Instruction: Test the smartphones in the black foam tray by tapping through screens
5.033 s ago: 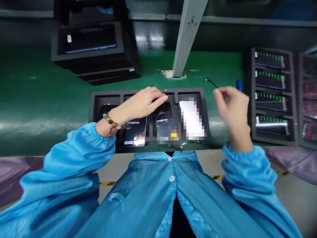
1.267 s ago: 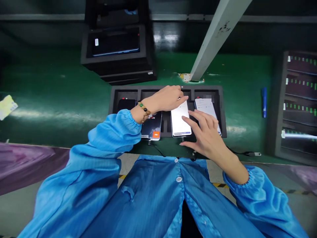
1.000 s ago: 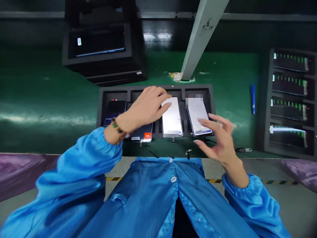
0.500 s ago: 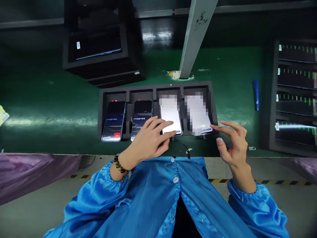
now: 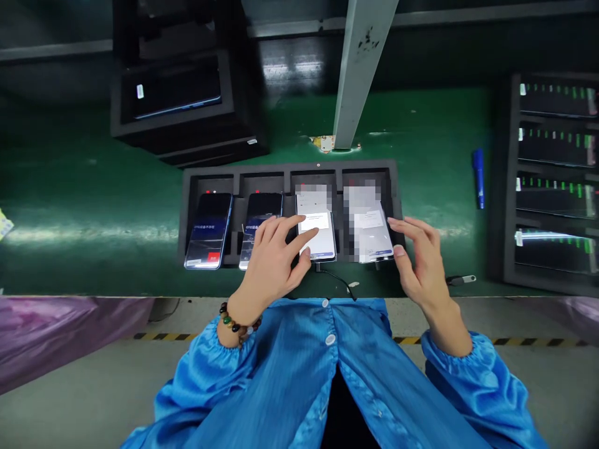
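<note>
A black foam tray [image 5: 262, 168] lies at the table's front edge with a phone in each compartment. My left hand [image 5: 274, 259] reaches over the third phone [image 5: 322, 246], fingers spread, index and middle fingertips at a pop-up box on its white screen. Its wrist wears a bead bracelet [image 5: 236, 325]. At the right edge of the fourth phone [image 5: 374, 237], my right hand [image 5: 423, 268] is held with thumb and fingers apart; a box shows on that lit screen too. The first phone [image 5: 208, 231] and partly covered second phone [image 5: 266, 209] have dark screens with white text.
Stacked black foam trays [image 5: 178, 128] with a phone on top stand at back left. Another tray [image 5: 510, 187] of phones is at right, near a blue marker [image 5: 478, 178]. A metal post [image 5: 365, 68] rises behind. A black cable [image 5: 339, 279] runs by the front edge.
Boxes have appeared on the third and fourth phones' screens. My right hand has shifted to the fourth phone's side edge. My left fingers have moved up the third phone's screen.
</note>
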Action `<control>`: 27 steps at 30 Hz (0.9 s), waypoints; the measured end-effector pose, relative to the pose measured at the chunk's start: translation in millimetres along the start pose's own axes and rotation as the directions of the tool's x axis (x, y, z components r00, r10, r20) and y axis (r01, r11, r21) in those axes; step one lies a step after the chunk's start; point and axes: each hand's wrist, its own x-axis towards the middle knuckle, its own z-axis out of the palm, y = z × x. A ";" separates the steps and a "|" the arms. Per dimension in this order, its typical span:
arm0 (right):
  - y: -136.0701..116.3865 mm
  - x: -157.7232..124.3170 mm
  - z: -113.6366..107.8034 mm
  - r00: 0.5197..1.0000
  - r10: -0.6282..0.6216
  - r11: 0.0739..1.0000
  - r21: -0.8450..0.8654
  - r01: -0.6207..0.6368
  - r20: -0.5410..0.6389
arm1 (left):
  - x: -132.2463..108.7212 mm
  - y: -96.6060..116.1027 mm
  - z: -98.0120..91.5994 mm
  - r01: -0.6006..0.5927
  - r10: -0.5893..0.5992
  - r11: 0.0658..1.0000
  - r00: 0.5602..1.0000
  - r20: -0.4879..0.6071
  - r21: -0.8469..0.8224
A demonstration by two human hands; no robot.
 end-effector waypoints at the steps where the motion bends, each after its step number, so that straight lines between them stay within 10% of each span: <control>1: -0.8 3.2 1.0 0.999 -0.019 1.000 -0.017 0.020 0.040 | 3.3 1.6 1.3 0.003 -0.003 1.000 1.000 0.005 0.009; 17: 8.2 2.2 -1.7 0.998 0.064 0.993 0.102 -0.062 -0.025 | 12.0 -0.6 -2.7 0.085 -0.084 0.996 0.996 -0.016 0.018; 24: 29.8 8.7 -5.1 0.959 0.284 0.943 0.182 -0.278 -0.010 | -11.0 -48.0 -40.5 0.314 -0.307 0.949 0.937 -0.167 0.020; 27: 44.0 15.9 -11.5 0.943 0.332 0.931 0.167 -0.325 -0.009 | -36.7 -92.5 -58.1 0.497 -0.471 0.867 0.818 -0.331 -0.005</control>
